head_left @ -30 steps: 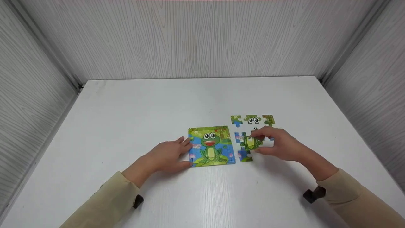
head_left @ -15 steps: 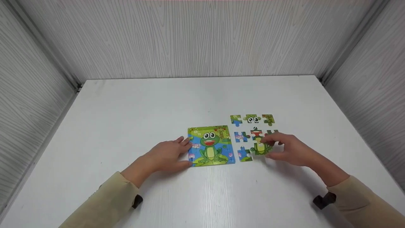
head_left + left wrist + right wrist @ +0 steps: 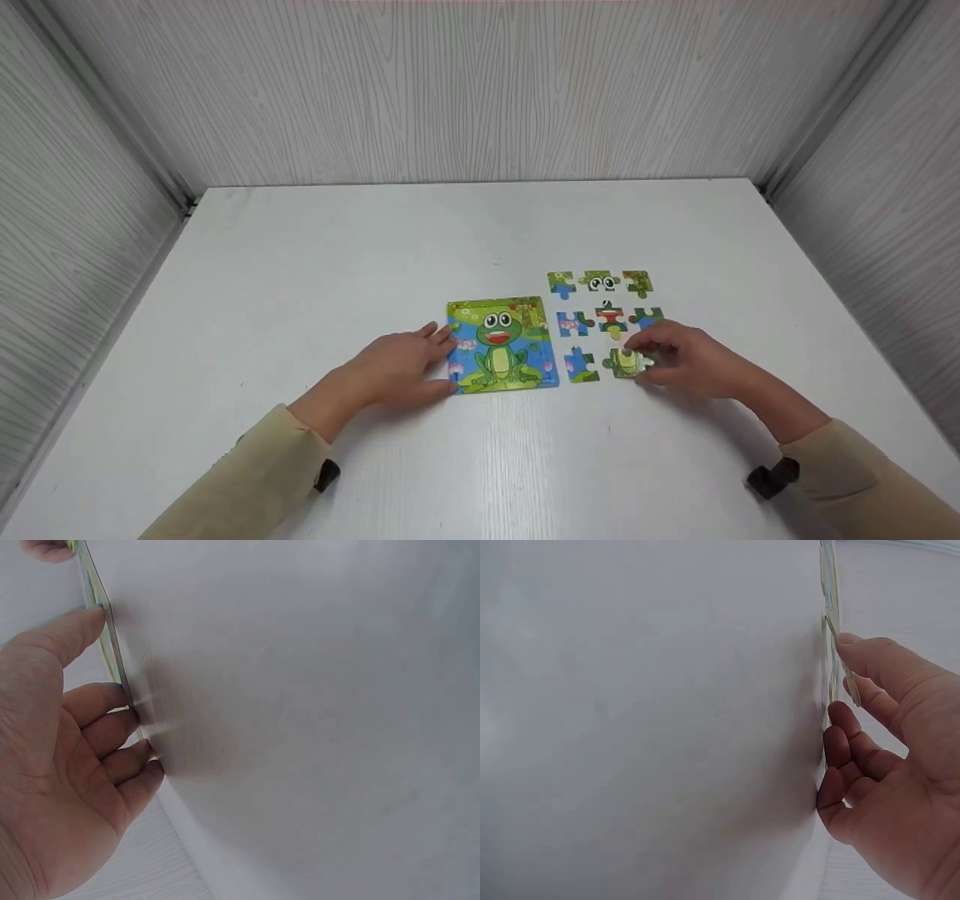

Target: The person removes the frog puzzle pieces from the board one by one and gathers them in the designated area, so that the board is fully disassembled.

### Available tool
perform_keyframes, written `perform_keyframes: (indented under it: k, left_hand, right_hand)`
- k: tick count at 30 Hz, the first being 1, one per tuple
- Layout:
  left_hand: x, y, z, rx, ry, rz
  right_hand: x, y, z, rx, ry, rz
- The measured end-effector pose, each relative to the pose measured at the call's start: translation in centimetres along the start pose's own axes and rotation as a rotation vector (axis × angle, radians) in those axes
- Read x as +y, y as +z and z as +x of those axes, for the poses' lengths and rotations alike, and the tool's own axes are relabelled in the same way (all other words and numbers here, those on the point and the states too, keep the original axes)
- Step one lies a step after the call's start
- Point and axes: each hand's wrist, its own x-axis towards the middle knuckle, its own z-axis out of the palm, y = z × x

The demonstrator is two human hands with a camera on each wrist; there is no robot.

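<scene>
In the head view a square frog puzzle board [image 3: 499, 356] lies flat on the white table. My left hand [image 3: 394, 367] rests at its left side, the thumb and fingertips touching the edge with the fingers loosely extended. To the board's right, my right hand [image 3: 697, 364] pinches a frog-belly puzzle piece [image 3: 624, 364] between thumb and finger. The right wrist view shows that puzzle piece [image 3: 853, 690] edge-on, tilted up from the table, its lower edge near the surface. The other right fingers are curled by the tabletop.
Several loose puzzle pieces lie spaced in rows, among them the frog's eyes piece [image 3: 601, 282], the red-mouth piece [image 3: 610, 316] and a blue-green corner piece [image 3: 580, 366]. A pale wood-grain wall [image 3: 480, 90] closes off the table's back.
My right hand has carried the belly piece rightward and down, below the mouth piece, and the piece now tilts. The left hand and the board stay where they were.
</scene>
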Motion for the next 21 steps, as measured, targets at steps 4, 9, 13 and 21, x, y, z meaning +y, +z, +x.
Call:
perform_keyframes:
  k: [4, 9, 13, 21]
  left_hand:
    - [0.18, -0.1, -0.03, -0.004, -0.006, -0.006]
    - [0.26, -0.12, -0.02, -0.009, -0.013, -0.005]
    - [0.21, -0.13, -0.04, -0.008, -0.011, -0.003]
    - [0.19, -0.18, -0.12, -0.007, -0.01, -0.005]
  right_hand:
    - [0.04, 0.07, 0.08, -0.003, 0.013, 0.005]
    - [-0.14, 0.12, 0.15, -0.011, 0.04, 0.011]
    - [-0.15, 0.1, 0.12, -0.017, 0.048, 0.018]
    - [0.15, 0.23, 0.25, -0.019, 0.067, 0.014]
